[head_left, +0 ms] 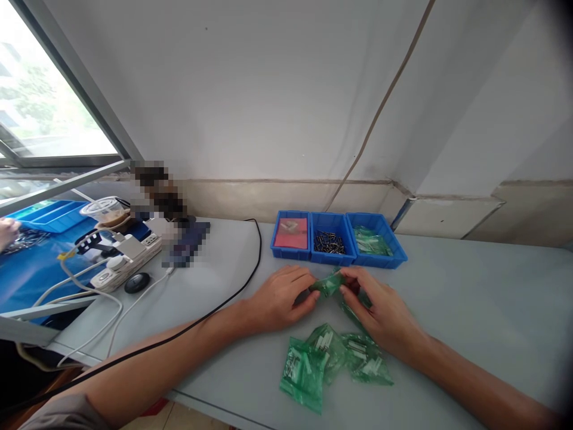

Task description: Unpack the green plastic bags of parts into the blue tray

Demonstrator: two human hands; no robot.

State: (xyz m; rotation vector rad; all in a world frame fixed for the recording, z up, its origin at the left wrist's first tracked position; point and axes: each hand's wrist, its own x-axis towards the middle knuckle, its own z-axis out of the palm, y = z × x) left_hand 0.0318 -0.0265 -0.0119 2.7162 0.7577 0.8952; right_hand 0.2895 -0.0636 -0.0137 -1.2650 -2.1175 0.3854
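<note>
My left hand point(289, 297) and my right hand point(376, 304) are both closed on a small green plastic bag point(329, 285), one at each end, just above the table. What lies inside that bag is hard to make out. Nearer to me, several filled green bags lie in a loose pile: a green bag with small metal parts point(302, 373) at the left, and a green bag with pale tube-like pieces point(366, 357) at the right. Another green bag is partly hidden under my right hand.
Beyond my hands stand a blue bin with a red card point(290, 254), a blue bin of small metal parts point(331, 258) and a blue bin of green bags point(385, 261). A black cable point(233, 294) crosses my left forearm. A power strip point(128, 263) and another person's hand point(8, 232) are at left.
</note>
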